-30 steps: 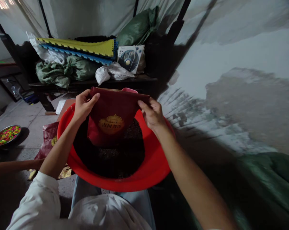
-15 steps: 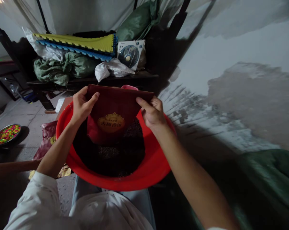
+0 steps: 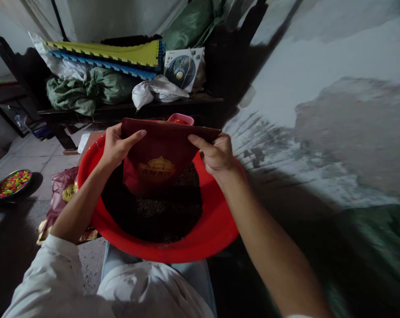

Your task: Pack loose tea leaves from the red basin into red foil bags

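Observation:
A dark red packaging bag (image 3: 153, 152) with a gold label is stretched between my two hands by its top edge. My left hand (image 3: 118, 143) pinches the left top corner, thumb across the front. At the right top corner my right hand (image 3: 216, 152) grips it the same way. The bag hangs inside a large red basin (image 3: 216, 216), over dark, grainy loose material (image 3: 150, 206); the bag's lower end is in shadow, and I cannot tell whether it touches. Behind the bag's top edge shows part of a pink container (image 3: 183, 118).
On the floor at left stand a metal bowl (image 3: 14, 183) of bright colourful pieces and more dark red bags (image 3: 62, 190). A dark bench (image 3: 193, 102) behind carries foam mats (image 3: 120, 53), sacks (image 3: 110, 86) and a box fan (image 3: 183, 70). A peeling wall (image 3: 335, 110) rises at right.
The bag's top edge has shifted slightly right and is stretched a little wider between my hands. My left thumb reaches further over it. The view has shifted slightly.

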